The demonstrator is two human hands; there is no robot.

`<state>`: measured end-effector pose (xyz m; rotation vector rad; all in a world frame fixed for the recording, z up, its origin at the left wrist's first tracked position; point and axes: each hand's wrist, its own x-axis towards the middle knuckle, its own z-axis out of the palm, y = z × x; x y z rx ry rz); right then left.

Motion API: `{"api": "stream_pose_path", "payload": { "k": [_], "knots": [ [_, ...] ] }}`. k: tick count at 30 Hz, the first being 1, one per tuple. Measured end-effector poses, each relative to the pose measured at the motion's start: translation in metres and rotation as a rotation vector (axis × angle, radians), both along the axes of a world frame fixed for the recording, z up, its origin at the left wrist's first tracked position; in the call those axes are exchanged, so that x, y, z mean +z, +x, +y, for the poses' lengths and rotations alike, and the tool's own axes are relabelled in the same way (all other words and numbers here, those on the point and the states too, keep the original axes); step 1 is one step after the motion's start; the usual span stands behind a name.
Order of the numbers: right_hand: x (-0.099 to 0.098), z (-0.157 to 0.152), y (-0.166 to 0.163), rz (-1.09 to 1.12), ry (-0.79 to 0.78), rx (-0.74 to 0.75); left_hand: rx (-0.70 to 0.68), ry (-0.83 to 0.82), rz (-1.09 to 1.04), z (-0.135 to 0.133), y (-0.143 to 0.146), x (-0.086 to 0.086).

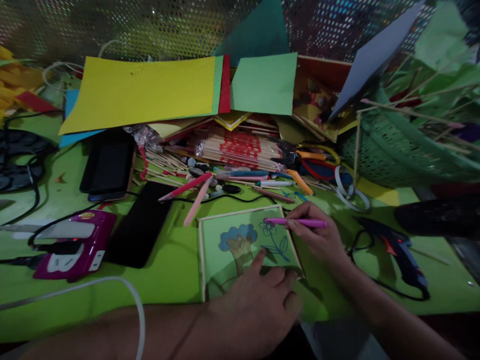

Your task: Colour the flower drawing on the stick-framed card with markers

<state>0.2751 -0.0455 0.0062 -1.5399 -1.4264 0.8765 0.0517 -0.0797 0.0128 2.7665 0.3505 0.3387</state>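
A pink felt-tip pen is pinched in my right hand, its tip at the flower drawing on a framed green card. Thin wooden sticks edge the card. To the flower's left is a drawn tree with a blue crown and brown trunk. My left hand lies over the lower part of the card, empty, with the index finger stretched out beside the flower's stem and the others loosely bent. It hides the card's lower right part.
Behind the card lie loose pens, bundled sticks and scissors. A glue gun sits at right, below a green basket. Phones and a purple power strip are at left. Coloured paper stands at the back.
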Motion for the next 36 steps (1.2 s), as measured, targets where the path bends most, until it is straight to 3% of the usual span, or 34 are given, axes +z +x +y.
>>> {"api": "stream_pose_path", "payload": {
  "k": [36],
  "knots": [
    [0.0003,-0.0006,-0.0003,0.004,0.003,-0.027,0.003,-0.013,0.0,-0.0008,0.0013,-0.0017]
  ]
}}
